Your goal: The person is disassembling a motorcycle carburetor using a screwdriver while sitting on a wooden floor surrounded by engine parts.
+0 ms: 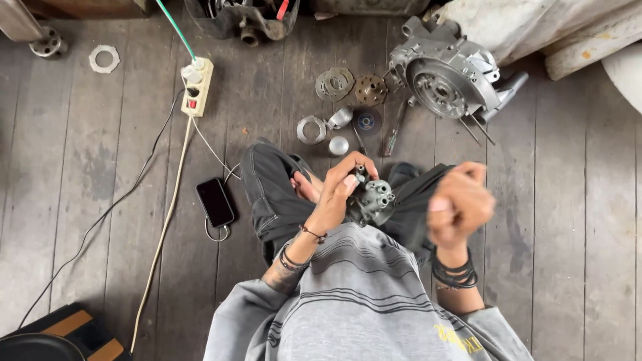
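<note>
Left hand grip pinching grey metal carburettor over lap, right hand grip pressed together, raised, blurred

My left hand grips a small grey metal part over my lap, fingers curled across its top. My right hand is raised just right of it, closed in a loose fist, blurred, apart from the part. Beyond my left hand lie discs and a metal dome; farther right sits an engine casing. A phone lies to the left.
</note>
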